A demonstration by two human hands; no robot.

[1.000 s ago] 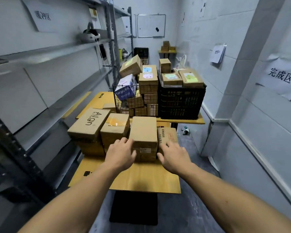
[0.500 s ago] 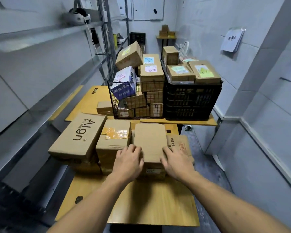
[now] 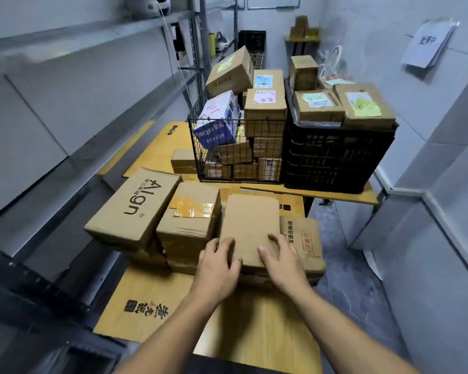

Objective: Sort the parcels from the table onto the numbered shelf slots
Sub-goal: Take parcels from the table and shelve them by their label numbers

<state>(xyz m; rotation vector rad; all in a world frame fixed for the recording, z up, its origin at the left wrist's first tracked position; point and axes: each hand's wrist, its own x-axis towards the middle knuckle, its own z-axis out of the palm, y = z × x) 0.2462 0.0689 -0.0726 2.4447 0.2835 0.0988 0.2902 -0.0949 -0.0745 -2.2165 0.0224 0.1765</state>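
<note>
Head view: the yellow table (image 3: 152, 306) holds a row of boxes near its front edge. The plain brown parcel (image 3: 250, 225) tops the middle stack. The left hand (image 3: 218, 268) and right hand (image 3: 283, 261) press its near corners, fingers spread, not lifting. Pulled fast, it might slide off and drop.

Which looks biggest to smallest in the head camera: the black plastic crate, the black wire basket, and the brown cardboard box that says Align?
1. Black plastic crate, largest.
2. Black wire basket and brown cardboard Align box: look alike; the box sits nearer the camera, so I won't rank them.
</note>
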